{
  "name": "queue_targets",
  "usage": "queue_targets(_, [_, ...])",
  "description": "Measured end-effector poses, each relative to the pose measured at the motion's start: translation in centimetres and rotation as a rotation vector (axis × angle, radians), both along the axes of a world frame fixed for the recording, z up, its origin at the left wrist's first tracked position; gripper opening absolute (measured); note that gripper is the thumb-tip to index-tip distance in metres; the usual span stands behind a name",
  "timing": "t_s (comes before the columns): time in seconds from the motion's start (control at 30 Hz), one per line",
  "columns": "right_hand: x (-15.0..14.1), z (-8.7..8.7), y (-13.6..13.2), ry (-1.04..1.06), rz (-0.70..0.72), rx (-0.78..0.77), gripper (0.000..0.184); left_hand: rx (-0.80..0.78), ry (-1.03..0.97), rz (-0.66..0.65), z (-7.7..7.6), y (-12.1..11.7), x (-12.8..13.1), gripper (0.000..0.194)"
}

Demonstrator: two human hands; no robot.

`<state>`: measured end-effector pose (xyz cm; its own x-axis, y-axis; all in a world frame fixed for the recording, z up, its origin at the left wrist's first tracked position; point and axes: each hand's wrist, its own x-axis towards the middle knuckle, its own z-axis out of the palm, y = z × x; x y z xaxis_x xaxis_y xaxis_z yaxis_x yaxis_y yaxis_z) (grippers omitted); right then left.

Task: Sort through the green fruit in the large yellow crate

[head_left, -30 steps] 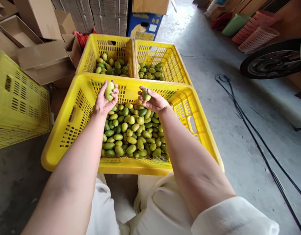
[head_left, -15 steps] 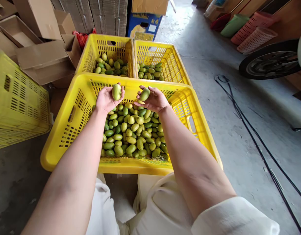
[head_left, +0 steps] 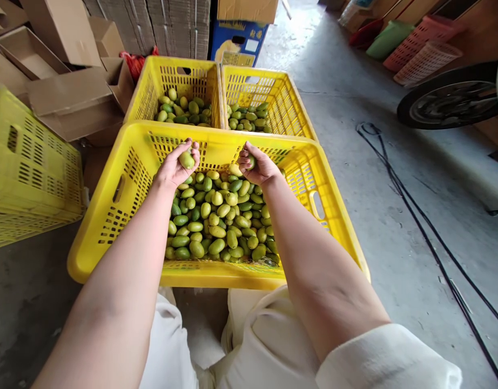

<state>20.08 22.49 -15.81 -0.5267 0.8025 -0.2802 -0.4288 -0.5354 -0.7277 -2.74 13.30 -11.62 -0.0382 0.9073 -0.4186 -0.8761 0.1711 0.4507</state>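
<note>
My left hand [head_left: 179, 165] is closed around an oval yellow-green fruit [head_left: 187, 160], which shows between the thumb and fingers. To its right, my right hand [head_left: 257, 165] has its fingers curled round another oval green fruit [head_left: 252, 161], mostly hidden by the fingers. Both hands are held over the far part of a large yellow plastic crate [head_left: 216, 282]. Inside this crate lies a wide heap of similar green and yellowish fruit [head_left: 216, 216], below and between my forearms.
Two more yellow crates, a left one [head_left: 146, 89] and a right one [head_left: 300, 111], stand behind, each holding fruit. At left are another yellow crate [head_left: 34, 167] and cardboard boxes [head_left: 71, 97]. On the right, a black cable [head_left: 419, 210] crosses the floor near a wheel [head_left: 447, 100].
The fingers of both hands have closed further around their fruit. Half a second ago the palms were more opened and each fruit showed more fully.
</note>
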Motion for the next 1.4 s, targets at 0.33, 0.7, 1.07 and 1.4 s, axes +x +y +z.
queue_targets(0.33, [-1.2, 0.1, -0.7, -0.07, -0.066, -0.109, 0.026, 0.008, -0.028, 0.076, -0.7, 0.3, 0.2, 0.028])
queue_targets(0.7, [-0.3, 0.3, 0.0, -0.052, 0.129, -0.039, 0.031, -0.097, -0.004, -0.096, -0.8, 0.7, -0.3, 0.026])
queue_targets(1.07, [-1.4, 1.2, -1.6, -0.026, -0.06, -0.135, 0.018, 0.005, 0.055, 0.061, -0.7, 0.3, 0.2, 0.023])
queue_targets(1.4, [-0.6, 1.2, -0.6, -0.438, 0.441, -0.196, 0.03, -0.257, -0.004, -0.016, -0.7, 0.9, 0.2, 0.007])
